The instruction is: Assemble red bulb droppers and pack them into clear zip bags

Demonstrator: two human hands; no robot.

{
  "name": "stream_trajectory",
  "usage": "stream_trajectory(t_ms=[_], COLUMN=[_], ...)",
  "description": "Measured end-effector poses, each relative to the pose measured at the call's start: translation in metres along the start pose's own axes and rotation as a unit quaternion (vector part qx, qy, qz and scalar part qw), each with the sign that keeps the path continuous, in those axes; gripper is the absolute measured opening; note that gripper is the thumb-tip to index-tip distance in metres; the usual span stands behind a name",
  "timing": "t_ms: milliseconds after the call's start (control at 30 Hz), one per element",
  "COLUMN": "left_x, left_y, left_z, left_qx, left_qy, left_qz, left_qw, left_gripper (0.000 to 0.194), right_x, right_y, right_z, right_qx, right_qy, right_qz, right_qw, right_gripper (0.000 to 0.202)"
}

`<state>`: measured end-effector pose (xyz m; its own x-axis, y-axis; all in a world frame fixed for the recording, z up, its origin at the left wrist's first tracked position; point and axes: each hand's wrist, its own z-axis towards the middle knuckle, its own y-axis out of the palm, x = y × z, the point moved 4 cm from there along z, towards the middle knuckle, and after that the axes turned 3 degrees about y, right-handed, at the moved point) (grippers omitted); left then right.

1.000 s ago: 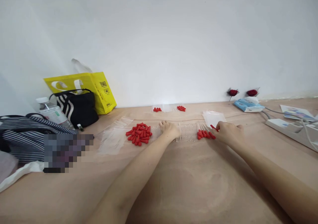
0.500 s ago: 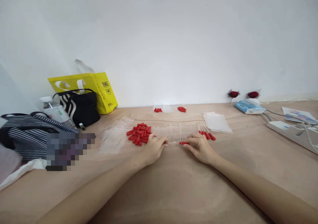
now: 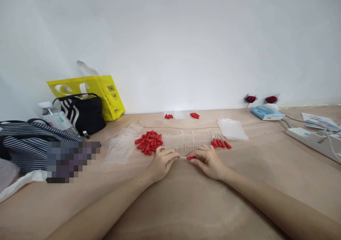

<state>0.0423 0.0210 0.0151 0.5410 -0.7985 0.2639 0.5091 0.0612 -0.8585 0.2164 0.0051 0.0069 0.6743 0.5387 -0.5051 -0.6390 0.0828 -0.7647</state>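
My left hand (image 3: 163, 163) pinches the far end of a thin clear dropper tube (image 3: 182, 157), which lies level between my hands. My right hand (image 3: 210, 162) has a red rubber bulb (image 3: 191, 158) between thumb and fingers, its tip against the tube's end; how far the tube sits inside I cannot tell. Behind both hands, a row of clear tubes (image 3: 183, 140) lies side by side on the brown tabletop. A heap of red bulbs (image 3: 148, 142) rests just beyond my left hand, and several red bulbs (image 3: 221, 143) lie past my right hand.
Clear plastic bags (image 3: 119, 149) lie left of the heap; another bag (image 3: 233, 129) is at right. Small bags with red pieces (image 3: 194, 115) sit by the wall. Handbags, a bottle (image 3: 57, 117) and a yellow bag (image 3: 113, 105) stand left; tissues (image 3: 267, 113) and a power strip (image 3: 314, 140) right.
The tube has come up off the row's near edge in my left hand. My right hand has moved slightly left and nearer with the bulb, and tube and bulb now meet.
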Motion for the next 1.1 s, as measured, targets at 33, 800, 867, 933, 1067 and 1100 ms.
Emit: stream_trajectory(t_ms=[33,800,867,933,1067,1100], left_x=[0.000,0.009,0.011,0.012,0.015,0.015], left_y=[0.000,0.005,0.005,0.006,0.006,0.006], left_z=[0.000,0.001,0.001,0.001,0.000,0.000], left_qx=[-0.002,-0.007,-0.003,0.006,0.016,0.018], left_qy=[0.002,0.026,0.031,0.036,0.048,0.052], left_qz=[-0.001,0.015,0.020,0.019,0.013,0.011], left_qw=[1.000,1.000,0.999,0.999,0.999,0.998], left_gripper=[0.024,0.025,0.025,0.025,0.025,0.025], right_x=[0.000,-0.005,-0.006,-0.007,-0.009,-0.010], right_y=[0.000,0.000,0.001,0.000,0.001,0.001], right_z=[0.000,-0.003,-0.004,-0.004,-0.004,-0.004], right_qx=[-0.002,0.005,0.016,0.026,0.023,0.019], right_qy=[-0.001,-0.067,-0.074,-0.079,-0.084,-0.086], right_qz=[0.004,0.015,-0.003,-0.009,0.004,0.009], right_qw=[1.000,0.998,0.997,0.996,0.996,0.996], right_gripper=[0.013,0.017,0.018,0.017,0.013,0.013])
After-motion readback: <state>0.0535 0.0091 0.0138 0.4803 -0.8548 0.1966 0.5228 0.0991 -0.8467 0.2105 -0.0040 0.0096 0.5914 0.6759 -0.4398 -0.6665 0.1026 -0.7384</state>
